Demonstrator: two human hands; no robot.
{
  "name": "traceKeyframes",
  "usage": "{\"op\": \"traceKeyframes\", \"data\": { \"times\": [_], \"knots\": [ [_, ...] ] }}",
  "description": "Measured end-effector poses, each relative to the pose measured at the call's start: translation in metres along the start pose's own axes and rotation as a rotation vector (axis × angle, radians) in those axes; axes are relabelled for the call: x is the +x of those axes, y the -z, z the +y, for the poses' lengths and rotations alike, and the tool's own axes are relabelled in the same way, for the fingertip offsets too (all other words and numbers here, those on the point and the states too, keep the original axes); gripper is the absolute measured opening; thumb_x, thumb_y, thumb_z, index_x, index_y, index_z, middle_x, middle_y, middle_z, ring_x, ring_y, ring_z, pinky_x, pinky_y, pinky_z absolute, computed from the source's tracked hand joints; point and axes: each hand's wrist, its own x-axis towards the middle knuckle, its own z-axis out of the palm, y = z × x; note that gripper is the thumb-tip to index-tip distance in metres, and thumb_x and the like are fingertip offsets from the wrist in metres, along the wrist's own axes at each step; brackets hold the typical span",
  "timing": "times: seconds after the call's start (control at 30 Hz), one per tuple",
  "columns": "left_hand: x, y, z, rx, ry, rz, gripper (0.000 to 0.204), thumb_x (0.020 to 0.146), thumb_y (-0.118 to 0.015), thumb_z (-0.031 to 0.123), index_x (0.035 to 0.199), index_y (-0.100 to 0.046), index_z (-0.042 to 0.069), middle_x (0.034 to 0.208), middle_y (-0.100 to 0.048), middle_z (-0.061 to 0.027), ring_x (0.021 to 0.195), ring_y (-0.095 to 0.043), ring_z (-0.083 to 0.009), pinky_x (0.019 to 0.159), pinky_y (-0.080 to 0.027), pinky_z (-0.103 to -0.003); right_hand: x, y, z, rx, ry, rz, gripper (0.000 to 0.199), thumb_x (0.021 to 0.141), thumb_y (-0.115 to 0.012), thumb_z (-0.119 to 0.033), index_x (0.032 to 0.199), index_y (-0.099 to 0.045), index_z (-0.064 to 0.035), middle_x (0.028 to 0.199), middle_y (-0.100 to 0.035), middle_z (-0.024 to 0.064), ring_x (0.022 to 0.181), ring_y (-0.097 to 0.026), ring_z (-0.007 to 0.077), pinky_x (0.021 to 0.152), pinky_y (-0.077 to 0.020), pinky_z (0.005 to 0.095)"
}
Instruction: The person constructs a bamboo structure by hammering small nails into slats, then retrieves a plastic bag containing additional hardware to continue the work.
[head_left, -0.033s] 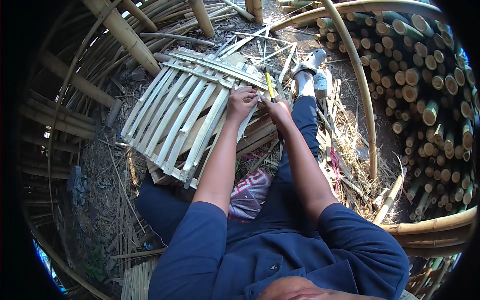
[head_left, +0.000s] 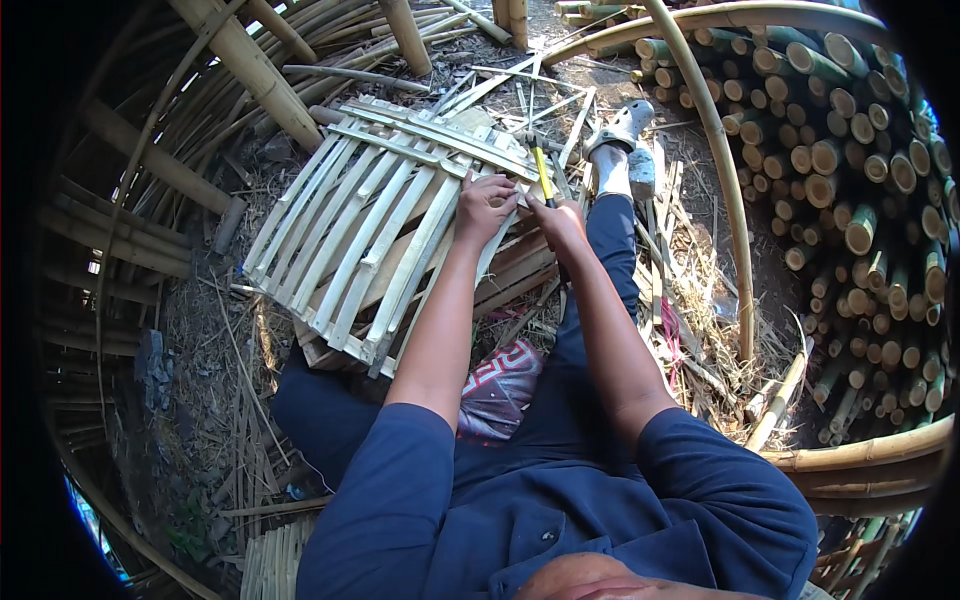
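Observation:
A slatted bamboo panel (head_left: 375,225) lies tilted before me, its pale strips crossed by several bars near the far end. At its right edge, my left hand (head_left: 486,208) rests with thumb and fingers drawn together. Whatever they pinch is too small to make out. Close beside it, my right hand (head_left: 560,224) is closed around a hammer (head_left: 543,172) with a yellow and black handle. The hammer's dark far end points away from me, and its black grip shows below my hand. My two hands almost meet at the fingertips.
Cut bamboo poles (head_left: 820,185) are stacked at the right, behind a bent bamboo hoop (head_left: 728,170). Thick bamboo posts (head_left: 245,75) stand at the far left. Shavings (head_left: 690,250) litter the ground beside my outstretched leg. A patterned cloth (head_left: 500,393) lies between my legs.

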Motion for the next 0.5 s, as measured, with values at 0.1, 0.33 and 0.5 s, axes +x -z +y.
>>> {"op": "traceKeyframes", "data": {
  "times": [0.1, 0.33, 0.5],
  "knots": [
    [-0.016, 0.026, -0.009, 0.044, 0.052, 0.018, 0.009, 0.083, -0.085, 0.019, 0.084, -0.081, 0.010, 0.102, -0.079, -0.0023, 0.104, -0.073, -0.0207, 0.127, -0.024, -0.056, -0.059, 0.009, -0.046, -0.107, 0.093, 0.017, 0.051, 0.091, -0.079, -0.051, 0.078, -0.073, -0.0023, 0.059, -0.057, 0.0005, 0.050, -0.049, 0.0125, 0.049, -0.0375, 0.0344],
    [-0.006, 0.016, 0.000, 0.055, 0.103, -0.066, 0.020, 0.086, -0.082, 0.020, 0.072, -0.073, 0.011, 0.118, -0.077, -0.0023, 0.126, -0.066, -0.0220, 0.130, -0.020, -0.054, -0.090, 0.056, -0.056, -0.010, 0.386, 0.026, 0.037, 0.099, -0.072, -0.031, 0.119, -0.067, -0.0005, 0.087, -0.071, 0.0150, 0.077, -0.067, 0.0216, 0.073, -0.0522, 0.0388],
    [-0.006, 0.016, 0.005, 0.195, 0.066, 0.012, 0.016, 0.083, -0.084, 0.024, 0.074, -0.077, 0.013, 0.138, -0.070, -0.0050, 0.148, -0.048, -0.0309, 0.131, -0.010, -0.059, -0.101, 0.059, -0.027, -0.212, 0.557, 0.034, 0.036, 0.102, -0.069, -0.029, 0.127, -0.069, -0.0039, 0.108, -0.075, 0.0243, 0.105, -0.073, 0.0418, 0.087, -0.0547, 0.0451]
  ]
}}
